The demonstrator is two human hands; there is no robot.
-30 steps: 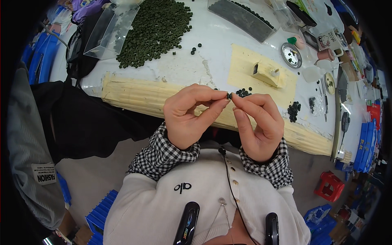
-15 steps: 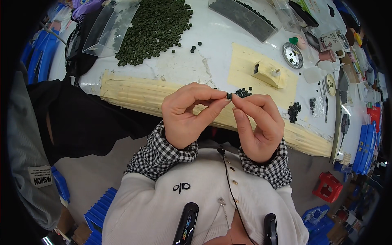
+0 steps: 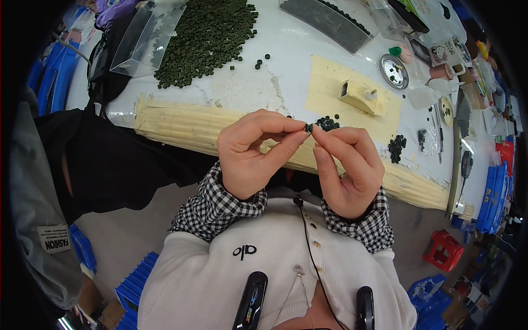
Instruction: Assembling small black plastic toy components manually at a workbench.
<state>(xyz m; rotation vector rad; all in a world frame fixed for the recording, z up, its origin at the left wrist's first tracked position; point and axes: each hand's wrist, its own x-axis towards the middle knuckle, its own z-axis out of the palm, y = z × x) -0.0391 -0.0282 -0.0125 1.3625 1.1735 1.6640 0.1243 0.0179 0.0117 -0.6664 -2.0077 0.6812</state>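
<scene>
Above the table's near edge, my left hand [image 3: 256, 151] pinches a small dark round bead-like piece [image 3: 308, 127] between thumb and index finger. From the other side my right hand [image 3: 349, 165] has its index fingertip against the same piece, its thumb a little lower and its other fingers curled. The fingertips partly cover the piece, so its details are hidden. Just beyond the hands lies a small cluster of similar dark pieces [image 3: 328, 123]. Another cluster of dark pieces [image 3: 396, 148] sits to the right of my right hand.
A big heap of dark green pieces [image 3: 206, 41] lies far left beside a clear bin [image 3: 146, 38]. Ahead stand a second clear bin [image 3: 327, 25] and a yellow-wrapped block with a peg [image 3: 360, 99]. A round metal dish [image 3: 394, 72] is to the right. Yellow padding [image 3: 187, 124] lines the near edge.
Both hands stay in nearly the same place, with the piece still between the fingertips. The view has shifted very slightly.
</scene>
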